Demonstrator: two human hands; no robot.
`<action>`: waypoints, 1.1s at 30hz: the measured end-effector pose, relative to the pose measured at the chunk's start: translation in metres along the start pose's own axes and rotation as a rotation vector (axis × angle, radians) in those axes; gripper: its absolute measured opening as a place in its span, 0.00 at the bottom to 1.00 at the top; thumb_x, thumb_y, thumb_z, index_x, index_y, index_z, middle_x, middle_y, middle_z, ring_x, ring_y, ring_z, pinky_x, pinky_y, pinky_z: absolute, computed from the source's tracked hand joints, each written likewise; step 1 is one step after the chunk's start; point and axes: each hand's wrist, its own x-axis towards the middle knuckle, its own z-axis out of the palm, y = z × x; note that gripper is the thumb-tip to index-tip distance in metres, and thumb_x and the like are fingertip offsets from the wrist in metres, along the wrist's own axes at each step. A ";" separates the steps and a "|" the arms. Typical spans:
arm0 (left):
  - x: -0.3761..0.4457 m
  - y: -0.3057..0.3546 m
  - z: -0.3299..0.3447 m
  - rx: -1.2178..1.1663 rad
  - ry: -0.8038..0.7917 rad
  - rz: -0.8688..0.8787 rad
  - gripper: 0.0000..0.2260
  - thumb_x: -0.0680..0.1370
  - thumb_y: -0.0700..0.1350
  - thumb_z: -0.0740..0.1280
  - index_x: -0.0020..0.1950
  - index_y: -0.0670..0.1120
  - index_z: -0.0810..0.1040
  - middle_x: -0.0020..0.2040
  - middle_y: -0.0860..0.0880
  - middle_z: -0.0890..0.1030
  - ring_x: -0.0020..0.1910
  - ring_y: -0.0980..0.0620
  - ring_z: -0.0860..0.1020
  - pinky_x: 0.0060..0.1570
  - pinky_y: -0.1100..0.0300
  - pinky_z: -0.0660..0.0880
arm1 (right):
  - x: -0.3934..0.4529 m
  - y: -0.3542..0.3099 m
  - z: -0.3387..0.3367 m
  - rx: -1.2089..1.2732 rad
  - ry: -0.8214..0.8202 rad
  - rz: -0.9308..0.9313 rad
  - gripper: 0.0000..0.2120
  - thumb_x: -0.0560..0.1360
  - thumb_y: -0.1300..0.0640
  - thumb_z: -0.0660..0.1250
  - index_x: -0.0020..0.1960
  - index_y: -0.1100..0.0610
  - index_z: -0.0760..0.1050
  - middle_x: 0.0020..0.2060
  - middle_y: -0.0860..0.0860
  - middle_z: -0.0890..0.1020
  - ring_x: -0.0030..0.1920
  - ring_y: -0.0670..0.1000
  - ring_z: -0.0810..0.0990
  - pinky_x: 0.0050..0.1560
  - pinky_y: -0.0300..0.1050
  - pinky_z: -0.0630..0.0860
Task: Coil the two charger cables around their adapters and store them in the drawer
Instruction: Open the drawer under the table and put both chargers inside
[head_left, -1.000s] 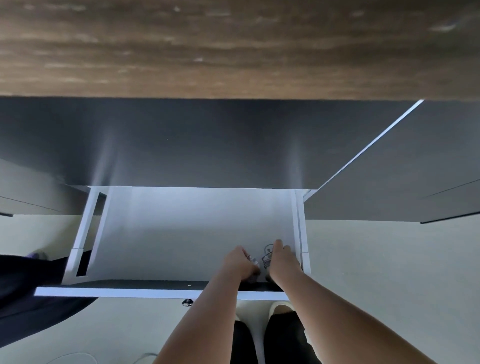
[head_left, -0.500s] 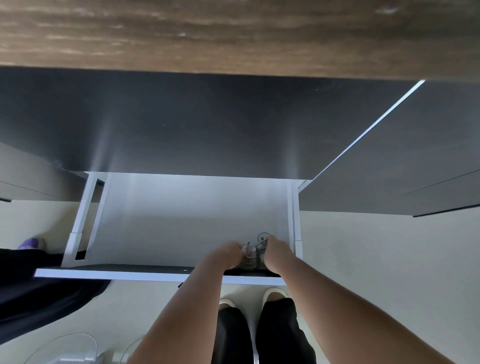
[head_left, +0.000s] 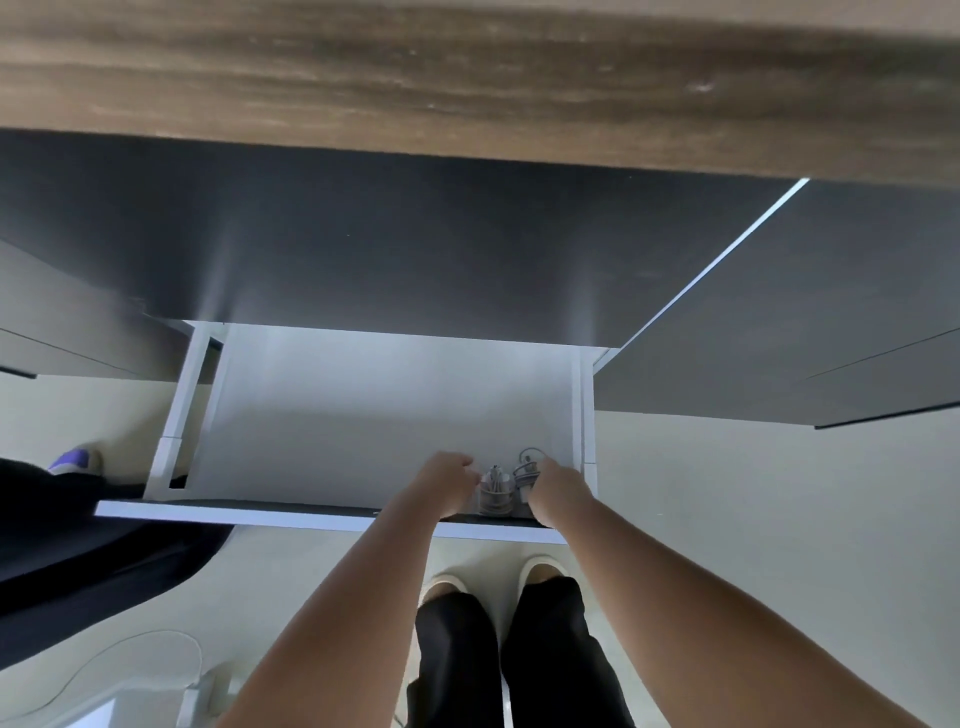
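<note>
Head view: both coiled chargers are sitting in the white drawer (head_left: 363, 415), front right corner. Left hand (head_left: 444, 480) is hovering beside the left charger (head_left: 493, 491), fingers curled, holding nothing; right hand (head_left: 558, 491) is gripping the right charger (head_left: 525, 470).

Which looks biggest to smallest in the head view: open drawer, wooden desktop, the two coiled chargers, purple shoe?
1. wooden desktop, though it is nearest the camera, which inflates it
2. open drawer
3. purple shoe, partly hidden
4. left coiled charger and right coiled charger: alike, not ranked; the right one is partly hidden behind the right hand.
</note>
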 end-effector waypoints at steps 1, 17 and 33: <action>-0.009 -0.001 -0.006 -0.027 0.047 0.015 0.17 0.79 0.45 0.63 0.67 0.46 0.76 0.65 0.44 0.77 0.63 0.45 0.75 0.59 0.59 0.70 | -0.008 0.001 -0.003 0.011 0.006 -0.021 0.25 0.77 0.65 0.57 0.73 0.60 0.59 0.64 0.59 0.74 0.63 0.58 0.74 0.52 0.44 0.72; -0.138 -0.049 -0.025 -1.474 0.392 -0.639 0.13 0.80 0.39 0.60 0.64 0.41 0.71 0.47 0.45 0.76 0.47 0.44 0.78 0.54 0.51 0.78 | -0.100 0.029 0.010 1.426 -0.095 0.643 0.06 0.77 0.68 0.55 0.43 0.65 0.68 0.30 0.58 0.74 0.30 0.54 0.74 0.37 0.43 0.77; -0.102 -0.023 -0.073 -1.473 0.284 -0.643 0.06 0.78 0.42 0.66 0.53 0.41 0.76 0.45 0.43 0.73 0.39 0.46 0.79 0.58 0.52 0.78 | -0.078 0.006 -0.037 1.632 -0.111 0.596 0.05 0.80 0.67 0.56 0.52 0.68 0.70 0.52 0.66 0.78 0.58 0.64 0.79 0.61 0.55 0.76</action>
